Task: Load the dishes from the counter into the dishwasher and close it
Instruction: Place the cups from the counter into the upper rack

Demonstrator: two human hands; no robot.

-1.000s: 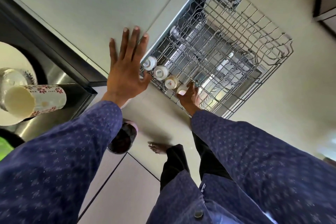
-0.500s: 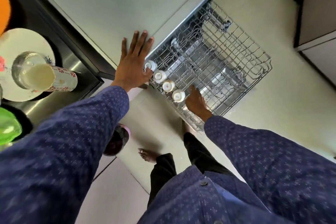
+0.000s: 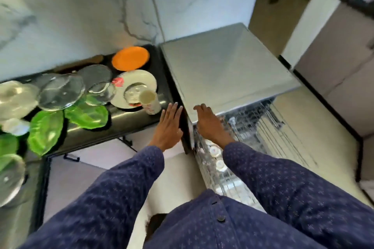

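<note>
1. While many dishes wait on the dark counter (image 3: 129, 125), both hands hang empty between it and the steel-topped dishwasher (image 3: 226, 66).
2. Left hand (image 3: 169, 127) is flat, fingers straight, holding nothing, just beside the tall floral ceramic cup (image 3: 150, 102).
3. Right hand (image 3: 208, 122) is loosely curled over the pulled-out wire rack (image 3: 269, 127); it seems to grasp nothing.
4. Several small white cups (image 3: 215, 151) already sit in the rack's near row.
5. My judgement: loading is at an early stage, between a placement and the next pick-up.
6. Next move likely calls for reaching left for the cup or the white round plate (image 3: 135, 85) under it, lifting carefully since the glass lids (image 3: 60, 91) and green leaf-shaped plates (image 3: 46, 129) overlap.
</note>
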